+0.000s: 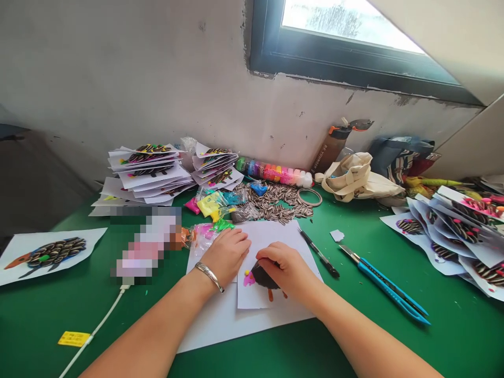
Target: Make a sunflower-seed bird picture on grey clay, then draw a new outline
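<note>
A small white sheet lies over larger white paper at the front of the table. On the small sheet is a flattened dark clay body with a pink clay patch, a yellow dot and two brown legs. My left hand, a silver bangle at its wrist, rests flat at the small sheet's left edge with its fingers stretched out. Over the dark clay, my right hand has thumb and fingertips pinched together. Whatever is between them is too small or hidden to make out.
Behind the papers lie sunflower seeds and bagged coloured clay. A pen and a blue utility knife lie right. Stacks of seed pictures stand left and right. A white cable crosses the left side.
</note>
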{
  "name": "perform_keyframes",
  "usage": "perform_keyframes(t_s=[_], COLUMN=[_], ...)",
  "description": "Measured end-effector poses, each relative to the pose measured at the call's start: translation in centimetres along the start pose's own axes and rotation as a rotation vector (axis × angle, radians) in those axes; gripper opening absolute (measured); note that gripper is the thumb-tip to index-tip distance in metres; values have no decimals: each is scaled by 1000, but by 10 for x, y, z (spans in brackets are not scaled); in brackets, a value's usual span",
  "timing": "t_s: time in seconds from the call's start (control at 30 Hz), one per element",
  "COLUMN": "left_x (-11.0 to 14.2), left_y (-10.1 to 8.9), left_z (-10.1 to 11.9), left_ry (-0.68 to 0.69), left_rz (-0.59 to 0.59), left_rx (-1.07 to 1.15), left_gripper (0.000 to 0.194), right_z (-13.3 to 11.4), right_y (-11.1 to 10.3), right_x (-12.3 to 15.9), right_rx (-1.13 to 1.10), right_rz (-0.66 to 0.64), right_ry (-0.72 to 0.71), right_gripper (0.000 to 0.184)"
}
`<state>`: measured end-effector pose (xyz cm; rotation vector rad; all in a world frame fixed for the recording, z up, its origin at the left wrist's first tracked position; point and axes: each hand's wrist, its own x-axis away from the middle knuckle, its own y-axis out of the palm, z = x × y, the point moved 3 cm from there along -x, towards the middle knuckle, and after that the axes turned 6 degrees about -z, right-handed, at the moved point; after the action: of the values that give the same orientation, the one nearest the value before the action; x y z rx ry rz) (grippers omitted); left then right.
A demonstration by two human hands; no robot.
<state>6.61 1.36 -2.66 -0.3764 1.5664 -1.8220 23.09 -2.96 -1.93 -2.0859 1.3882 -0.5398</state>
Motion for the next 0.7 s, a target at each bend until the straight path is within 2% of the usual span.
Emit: perform_keyframes(t_s=[0.23,0.53,0.7], left_x=[-1,-1,0], left_y=[-1,0,0], left_z=[-2,-3,-4], left_ry=[-6,-9,-3], left_rz=[-30,-47,-37], left_rx=[60,62,73], left_gripper=[23,20,20], right_z=[-4,-8,-9], right_y=[7,7,6], right_x=[-1,3,4], right_rx=[160,140,178], right_rz=[62,38,21], right_ry=[-88,-74,-134], right_gripper=[21,25,27])
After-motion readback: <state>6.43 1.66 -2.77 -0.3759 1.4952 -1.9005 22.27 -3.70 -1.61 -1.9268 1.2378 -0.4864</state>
